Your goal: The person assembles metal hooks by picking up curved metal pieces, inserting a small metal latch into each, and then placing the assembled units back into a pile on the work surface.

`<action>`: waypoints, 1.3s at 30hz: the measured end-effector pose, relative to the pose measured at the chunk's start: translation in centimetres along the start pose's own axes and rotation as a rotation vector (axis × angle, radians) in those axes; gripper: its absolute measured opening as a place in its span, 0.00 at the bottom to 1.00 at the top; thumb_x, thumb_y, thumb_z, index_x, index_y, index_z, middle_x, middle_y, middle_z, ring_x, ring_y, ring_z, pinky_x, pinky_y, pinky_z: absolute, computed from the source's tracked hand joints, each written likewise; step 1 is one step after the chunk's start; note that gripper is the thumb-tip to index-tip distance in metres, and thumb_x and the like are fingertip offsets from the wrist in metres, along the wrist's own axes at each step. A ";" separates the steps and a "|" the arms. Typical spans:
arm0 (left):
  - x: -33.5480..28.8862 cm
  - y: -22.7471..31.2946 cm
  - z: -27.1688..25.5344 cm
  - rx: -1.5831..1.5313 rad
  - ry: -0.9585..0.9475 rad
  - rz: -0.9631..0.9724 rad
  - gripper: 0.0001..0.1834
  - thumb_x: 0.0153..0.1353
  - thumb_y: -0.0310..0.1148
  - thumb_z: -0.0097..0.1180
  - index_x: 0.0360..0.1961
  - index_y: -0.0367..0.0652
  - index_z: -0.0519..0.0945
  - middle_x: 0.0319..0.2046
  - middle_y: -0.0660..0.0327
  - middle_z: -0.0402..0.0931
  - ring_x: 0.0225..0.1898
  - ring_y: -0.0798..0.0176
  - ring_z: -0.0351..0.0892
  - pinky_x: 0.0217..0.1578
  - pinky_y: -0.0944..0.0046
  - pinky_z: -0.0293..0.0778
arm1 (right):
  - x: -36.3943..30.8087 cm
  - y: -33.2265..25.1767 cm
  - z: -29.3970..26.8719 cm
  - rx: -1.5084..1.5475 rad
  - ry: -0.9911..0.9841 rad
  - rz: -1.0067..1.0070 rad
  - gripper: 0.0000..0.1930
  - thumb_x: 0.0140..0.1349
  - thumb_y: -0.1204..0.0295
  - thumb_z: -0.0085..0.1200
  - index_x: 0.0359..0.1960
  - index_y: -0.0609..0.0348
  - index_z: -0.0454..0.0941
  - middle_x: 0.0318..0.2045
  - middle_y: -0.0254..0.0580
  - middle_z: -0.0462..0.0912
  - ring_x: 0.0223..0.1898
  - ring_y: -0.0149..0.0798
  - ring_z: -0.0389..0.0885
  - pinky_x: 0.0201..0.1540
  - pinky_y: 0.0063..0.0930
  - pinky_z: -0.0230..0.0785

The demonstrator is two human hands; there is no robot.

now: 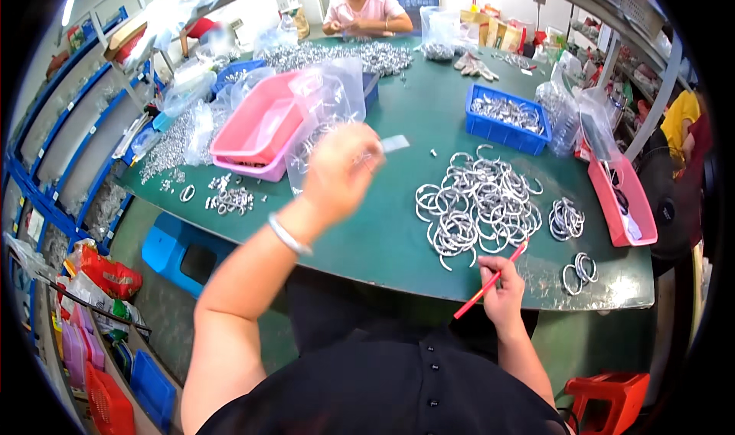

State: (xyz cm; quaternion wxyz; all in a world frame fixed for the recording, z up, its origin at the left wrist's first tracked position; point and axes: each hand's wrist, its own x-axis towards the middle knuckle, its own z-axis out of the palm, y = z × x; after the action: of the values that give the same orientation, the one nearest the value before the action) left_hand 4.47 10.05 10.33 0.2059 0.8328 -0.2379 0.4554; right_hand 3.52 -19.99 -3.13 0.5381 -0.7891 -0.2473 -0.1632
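Note:
My left hand is raised over the table, fingers curled together, a plain bangle on its wrist. At its fingertips shows a small whitish clear strip; whether the fingers grip it or it lies on the table I cannot tell. Behind this hand a clear plastic bag hangs over a pink tub, with silvery rings showing through its lower part. My right hand, at the table's front edge, is closed round a slim red pencil or pen. Just beyond it spreads a pile of open silvery bangles.
Smaller bangle bunches lie to the right, near a pink bin. A blue basket of metal pieces stands farther back. Small metal parts heap the far left, where another person sits. A blue stool stands below left.

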 end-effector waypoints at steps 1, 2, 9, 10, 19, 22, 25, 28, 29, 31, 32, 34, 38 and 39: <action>1.6 -1.8 -0.8 0.000 0.041 -0.093 0.08 0.45 0.20 0.54 0.29 0.37 0.73 0.32 0.54 0.74 0.37 0.56 0.74 0.39 0.62 0.69 | -0.2 0.6 -0.1 -0.034 0.013 0.001 0.06 0.53 0.81 0.49 0.33 0.65 0.73 0.26 0.37 0.77 0.27 0.26 0.73 0.32 0.17 0.65; 3.4 -3.9 -1.8 0.088 0.153 -0.009 0.04 0.48 0.23 0.54 0.28 0.37 0.74 0.29 0.56 0.75 0.34 0.59 0.75 0.36 0.65 0.69 | -0.1 0.6 0.2 -0.052 0.059 -0.059 0.06 0.53 0.82 0.49 0.33 0.65 0.73 0.26 0.38 0.77 0.26 0.26 0.73 0.31 0.17 0.65; 10.2 -15.6 -4.7 0.237 0.076 -0.692 0.10 0.47 0.32 0.58 0.29 0.37 0.76 0.22 0.57 0.76 0.24 0.61 0.75 0.28 0.65 0.70 | -0.3 1.1 0.5 -0.041 0.064 -0.056 0.08 0.50 0.83 0.50 0.33 0.63 0.75 0.28 0.43 0.78 0.29 0.36 0.77 0.33 0.22 0.68; 10.2 -16.5 -4.6 0.240 0.083 -0.687 0.10 0.47 0.32 0.58 0.29 0.37 0.76 0.22 0.57 0.76 0.24 0.61 0.75 0.28 0.65 0.70 | -0.2 1.0 0.5 -0.022 0.067 -0.065 0.08 0.50 0.83 0.51 0.33 0.63 0.75 0.28 0.43 0.78 0.29 0.36 0.77 0.33 0.22 0.68; 10.8 -14.2 -1.3 0.023 -0.755 -1.053 0.06 0.50 0.29 0.51 0.30 0.41 0.75 0.23 0.63 0.74 0.24 0.69 0.70 0.20 0.68 0.66 | -0.2 1.2 0.2 -0.060 0.076 -0.071 0.06 0.52 0.82 0.49 0.32 0.64 0.74 0.28 0.40 0.77 0.28 0.30 0.76 0.32 0.19 0.66; 11.1 -12.9 -1.3 0.006 -0.852 -1.066 0.06 0.51 0.30 0.50 0.30 0.43 0.75 0.23 0.67 0.72 0.25 0.71 0.69 0.20 0.69 0.66 | -0.2 1.3 0.2 -0.078 0.075 -0.076 0.06 0.51 0.82 0.49 0.32 0.64 0.74 0.27 0.40 0.77 0.27 0.31 0.76 0.31 0.19 0.66; 10.7 -13.4 -1.4 -0.098 -0.865 -1.016 0.05 0.52 0.32 0.51 0.30 0.45 0.76 0.22 0.69 0.71 0.24 0.73 0.67 0.20 0.71 0.63 | -0.2 1.1 0.3 -0.079 0.065 -0.086 0.05 0.51 0.82 0.50 0.31 0.64 0.74 0.26 0.40 0.77 0.26 0.30 0.75 0.30 0.19 0.66; 10.3 -14.6 -1.4 -0.135 -0.799 -0.973 0.06 0.53 0.35 0.52 0.30 0.47 0.77 0.21 0.70 0.71 0.23 0.75 0.65 0.21 0.72 0.61 | -0.2 1.0 0.5 -0.063 0.045 -0.076 0.06 0.50 0.82 0.50 0.31 0.63 0.74 0.26 0.42 0.77 0.26 0.35 0.76 0.30 0.22 0.67; 10.2 -14.9 -1.4 -0.126 -0.772 -0.987 0.06 0.54 0.36 0.52 0.31 0.47 0.77 0.21 0.71 0.70 0.23 0.76 0.64 0.21 0.73 0.60 | -0.3 1.0 0.6 -0.049 0.032 -0.063 0.07 0.49 0.82 0.51 0.31 0.62 0.74 0.26 0.44 0.77 0.27 0.40 0.77 0.31 0.25 0.68; 10.0 -15.2 -1.0 -0.142 -0.835 -0.923 0.07 0.53 0.35 0.53 0.32 0.46 0.77 0.23 0.70 0.72 0.24 0.75 0.66 0.24 0.72 0.63 | -0.2 0.9 0.6 -0.055 0.031 -0.068 0.07 0.49 0.82 0.51 0.31 0.62 0.74 0.26 0.44 0.77 0.27 0.40 0.77 0.30 0.25 0.68; 10.0 -15.2 -0.6 -0.078 -0.916 -0.811 0.08 0.52 0.34 0.53 0.33 0.45 0.77 0.24 0.70 0.73 0.25 0.74 0.67 0.27 0.71 0.64 | -0.2 0.9 0.5 -0.062 0.030 -0.069 0.07 0.49 0.82 0.51 0.31 0.62 0.74 0.26 0.44 0.77 0.26 0.40 0.77 0.30 0.25 0.68; 9.9 -14.8 0.2 0.011 -0.986 -0.682 0.10 0.50 0.34 0.54 0.32 0.42 0.77 0.25 0.67 0.75 0.28 0.70 0.70 0.31 0.67 0.68 | -0.1 0.9 0.4 -0.069 0.037 -0.076 0.06 0.49 0.82 0.51 0.31 0.62 0.74 0.26 0.44 0.77 0.26 0.40 0.77 0.30 0.25 0.68; 10.2 -14.3 0.4 0.182 -1.025 -0.565 0.11 0.49 0.35 0.56 0.31 0.40 0.78 0.24 0.62 0.77 0.27 0.67 0.73 0.31 0.65 0.68 | -0.1 0.9 0.4 -0.074 0.046 -0.086 0.06 0.49 0.83 0.51 0.30 0.62 0.74 0.25 0.44 0.77 0.26 0.39 0.76 0.30 0.25 0.68; 10.4 -14.3 0.3 0.245 -1.018 -0.528 0.10 0.48 0.35 0.55 0.31 0.40 0.78 0.24 0.59 0.77 0.27 0.65 0.74 0.30 0.64 0.69 | -0.1 0.9 0.3 -0.077 0.046 -0.087 0.06 0.49 0.83 0.51 0.30 0.62 0.74 0.25 0.44 0.77 0.26 0.39 0.76 0.30 0.25 0.68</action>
State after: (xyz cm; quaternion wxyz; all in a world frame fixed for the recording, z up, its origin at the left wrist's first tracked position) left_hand 17.93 19.20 17.28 0.0745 0.9955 -0.0370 -0.0448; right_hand 3.95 -19.97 -4.03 0.5054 -0.7937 -0.2626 -0.2138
